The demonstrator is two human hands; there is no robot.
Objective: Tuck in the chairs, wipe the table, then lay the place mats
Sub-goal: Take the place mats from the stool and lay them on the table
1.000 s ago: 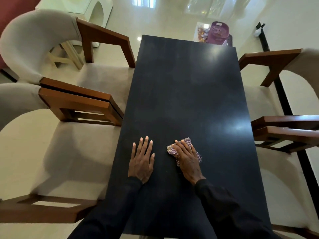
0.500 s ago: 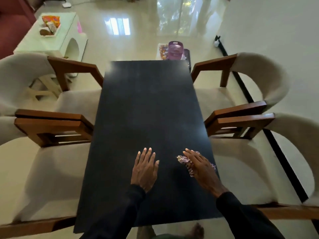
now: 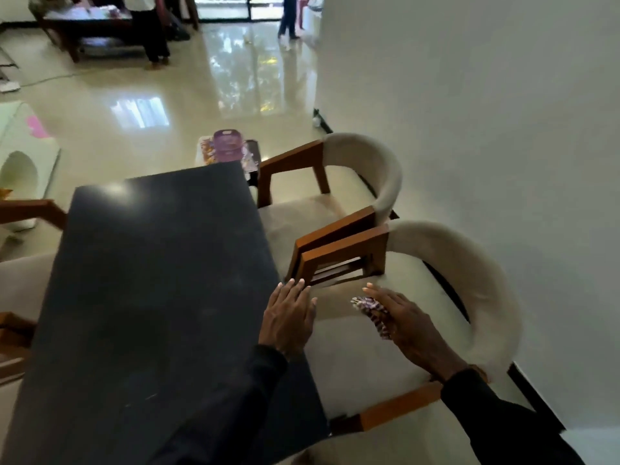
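The long black table [image 3: 151, 297] fills the left half of the head view. My left hand [image 3: 290, 317] lies flat with straight fingers over the table's right edge. My right hand [image 3: 409, 327] holds a purple checked cloth [image 3: 370, 308] under its palm, above the seat of the near right chair [image 3: 469, 280]. That chair has a cream padded back and wooden arms. Its front arm sits against the arm of the far right chair [image 3: 369, 162]. Both chairs' seats reach under the table edge.
A purple basket [image 3: 228, 147] stands on a small stand past the table's far end. A white wall [image 3: 486, 112] runs close behind the right chairs. Parts of the left chairs [image 3: 30, 209] show at the left edge. Two people [image 3: 151, 28] stand far back on the glossy floor.
My view has swung to the right. My right hand lifted the cloth off the table and moved out over the near right chair's seat. My left hand slid to the table's right edge.
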